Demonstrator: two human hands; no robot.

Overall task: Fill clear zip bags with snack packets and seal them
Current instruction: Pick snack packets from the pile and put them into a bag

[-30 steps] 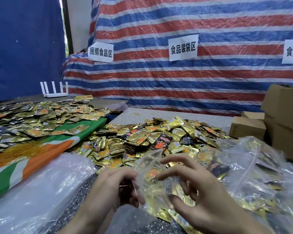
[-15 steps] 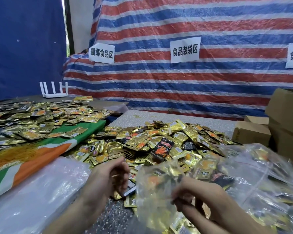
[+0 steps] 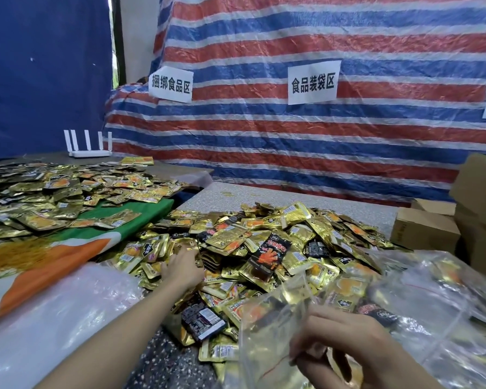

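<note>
A gray speckled bench [image 3: 334,203] is seen in the middle, and a big pile of gold and black snack packets [image 3: 264,242] is heaped on it. At the far side, a wall is made by a red, white and blue striped sheet [image 3: 320,150], and white paper signs [image 3: 312,82] are stuck on it. A dark blue sheet [image 3: 40,80] is hung at the far left. On the left, more packets are spread over a green, white and orange cloth [image 3: 68,248], and a white router [image 3: 89,147] is stood behind them. Brown cardboard boxes [image 3: 424,231] are stacked at the right. Crinkly clear plastic [image 3: 54,318] is laid at the near left.

The left hand [image 3: 184,266] is stretched out to the left part of the pile and is laid on the packets. Its fingertips are hidden among them, so it cannot be told if one is gripped.

The right hand [image 3: 345,341] is kept near, at the right. Its fingers are curled, and the edge of a clear zip bag [image 3: 267,332] is pinched by them. The bag is held just above the near edge of the pile.
</note>
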